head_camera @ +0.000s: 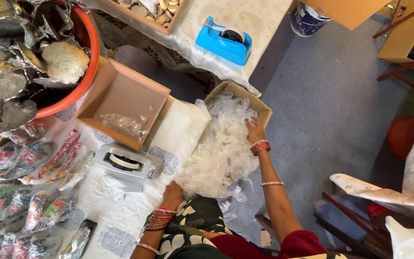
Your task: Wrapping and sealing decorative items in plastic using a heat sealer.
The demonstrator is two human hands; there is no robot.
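Hands work a heap of clear plastic wrappers (pixel 221 148) spilling from a cardboard box (pixel 263 109).
The heap's long axis runs from the box down toward the person's lap. The right hand (pixel 255 129) grasps wrappers at its top; the left hand (pixel 172 194) rests clenched at its lower edge, beside a grey tape dispenser (pixel 128 163).

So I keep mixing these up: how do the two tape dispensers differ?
The blue tape dispenser lies far off on the patterned cloth; the grey tape dispenser sits close, near the left hand. The blue one looks larger and brighter. Both hold a tape roll.
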